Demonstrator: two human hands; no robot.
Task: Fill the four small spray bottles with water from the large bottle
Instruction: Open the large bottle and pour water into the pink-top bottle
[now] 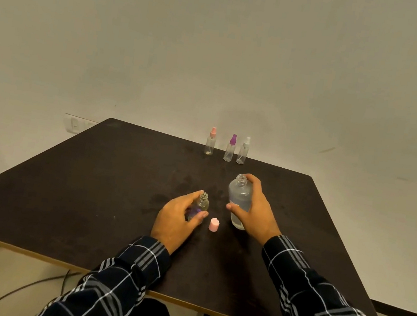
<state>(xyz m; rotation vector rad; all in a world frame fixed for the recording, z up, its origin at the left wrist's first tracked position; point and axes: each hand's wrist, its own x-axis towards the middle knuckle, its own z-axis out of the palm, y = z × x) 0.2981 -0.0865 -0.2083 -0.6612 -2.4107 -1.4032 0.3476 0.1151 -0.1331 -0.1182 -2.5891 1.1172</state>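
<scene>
My left hand [175, 220] grips a small clear spray bottle [201, 205] with its top off, standing on the dark table [88, 194]. My right hand [256, 211] holds the large clear bottle [240, 197], uncapped and upright, with water in it. A pink cap [214, 224] lies on the table between the two bottles. Three more small spray bottles stand in a row at the table's far edge: one with a pink head [210, 142], one with a purple head [230, 149] and one with a white head [243, 151].
The table stands against a white wall [269, 72]; its near edge runs just in front of my sleeves. A cable [28, 285] lies on the floor at the lower left. A wall socket [74, 124] sits left of the table's far corner.
</scene>
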